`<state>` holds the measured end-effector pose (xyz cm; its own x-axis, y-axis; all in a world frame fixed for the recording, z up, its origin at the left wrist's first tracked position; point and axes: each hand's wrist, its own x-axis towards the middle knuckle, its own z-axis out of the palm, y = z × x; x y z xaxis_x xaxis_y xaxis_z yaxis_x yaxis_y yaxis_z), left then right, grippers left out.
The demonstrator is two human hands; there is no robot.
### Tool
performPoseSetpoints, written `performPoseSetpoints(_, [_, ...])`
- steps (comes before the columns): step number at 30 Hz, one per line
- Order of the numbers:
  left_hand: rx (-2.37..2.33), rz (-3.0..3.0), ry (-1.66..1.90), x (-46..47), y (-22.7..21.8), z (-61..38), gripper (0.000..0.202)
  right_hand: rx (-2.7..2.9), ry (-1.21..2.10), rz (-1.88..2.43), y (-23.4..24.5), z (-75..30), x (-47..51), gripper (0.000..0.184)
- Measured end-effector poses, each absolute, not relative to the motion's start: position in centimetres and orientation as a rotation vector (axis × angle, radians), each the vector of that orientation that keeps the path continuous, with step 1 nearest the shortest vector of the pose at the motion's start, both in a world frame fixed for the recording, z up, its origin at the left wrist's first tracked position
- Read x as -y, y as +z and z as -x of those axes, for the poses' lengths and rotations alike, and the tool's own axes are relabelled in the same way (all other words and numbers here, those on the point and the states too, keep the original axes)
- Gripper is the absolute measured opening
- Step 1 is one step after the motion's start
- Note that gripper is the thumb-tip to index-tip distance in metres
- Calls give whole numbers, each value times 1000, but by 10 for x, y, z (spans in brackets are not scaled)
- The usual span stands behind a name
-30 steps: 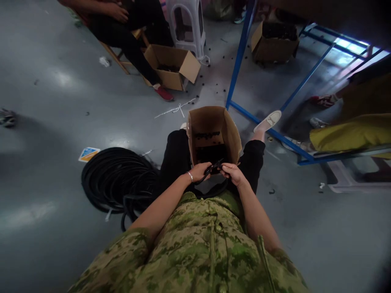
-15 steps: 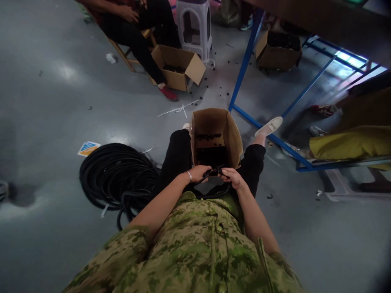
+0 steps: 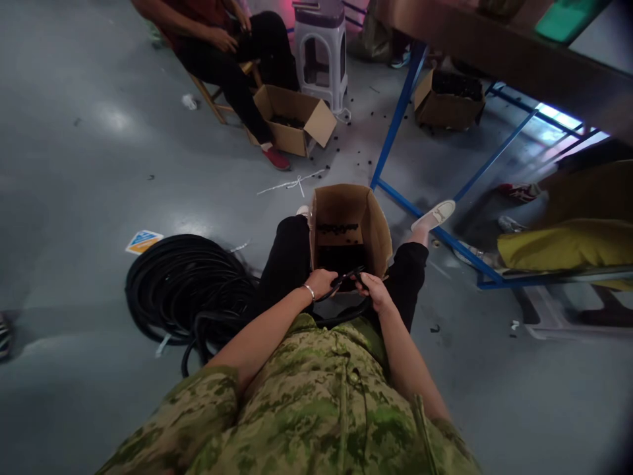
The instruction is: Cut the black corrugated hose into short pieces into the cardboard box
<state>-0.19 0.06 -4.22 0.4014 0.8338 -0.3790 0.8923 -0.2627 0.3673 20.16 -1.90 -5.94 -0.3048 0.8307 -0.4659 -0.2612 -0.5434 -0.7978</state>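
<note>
Head view: the person's left hand (image 3: 324, 282) and right hand (image 3: 374, 291) are meeting over the near edge of the open brown cardboard box (image 3: 380, 231), which is standing between the 2 knees. Both hands are gripping the thin black rubber hose (image 3: 347, 275). The left fingers are curling around it and the right fingers are pinching it from the other side. The hose is bridging the gap between the hands, then looping down across the lap.

Compared with 1 second ago, the hands and hose are keeping the same place at the box. Only the camera is tilting up, so the grip is judged unchanged.

The large coil of black hose (image 3: 182, 290) is lying on the grey floor at left. Far left, another person is sitting behind another open cardboard box (image 3: 291, 125).
</note>
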Motion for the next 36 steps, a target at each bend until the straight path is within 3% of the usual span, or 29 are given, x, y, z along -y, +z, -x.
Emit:
performPoseSetpoints(6, [-1494,-2035,-108,-3,-51,2,23,1198,1470,1405,-66,-194,24,42])
performPoseSetpoints(10, [-1414,-2023,-71,0,-46,4,18,1403,1351,1429,-69,-196,25,40])
performPoseSetpoints(19, [-1249,-2075,-31,0,-34,2,30,1175,1769,1243,-60,-198,26,42])
performPoseSetpoints(36, [-1122,-2406,-74,-5,-39,5,18,761,2193,936,-55,-200,25,41])
